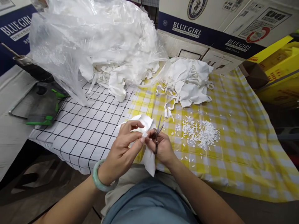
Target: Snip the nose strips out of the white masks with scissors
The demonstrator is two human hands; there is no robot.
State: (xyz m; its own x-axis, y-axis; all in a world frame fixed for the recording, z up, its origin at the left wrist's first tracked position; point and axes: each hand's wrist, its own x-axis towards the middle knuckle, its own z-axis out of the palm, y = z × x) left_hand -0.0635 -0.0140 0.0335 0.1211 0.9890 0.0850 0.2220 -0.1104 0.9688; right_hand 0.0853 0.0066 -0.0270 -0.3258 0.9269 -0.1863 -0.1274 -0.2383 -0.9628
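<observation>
One white cloth [149, 160] hangs by the checked tablecloth [243, 149], a bit of it pinched by my left hand [119, 152]; my right hand [164, 149] grips scissors [159, 126], blades parted; I judge the cloth light, limp and soft, best held close up, clear of the blades; white snippets [206, 133] lie rightward; a cloth pile [191, 81] and plastic bag [100, 34] crowd the far side.

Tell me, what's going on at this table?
A person's left hand pinches a white cloth. The right hand holds scissors, blades parted and pointing away from the person, and seems to steady the cloth too. Small white scraps lie scattered to the right, with a cloth pile behind them and a stuffed plastic bag further left.
</observation>
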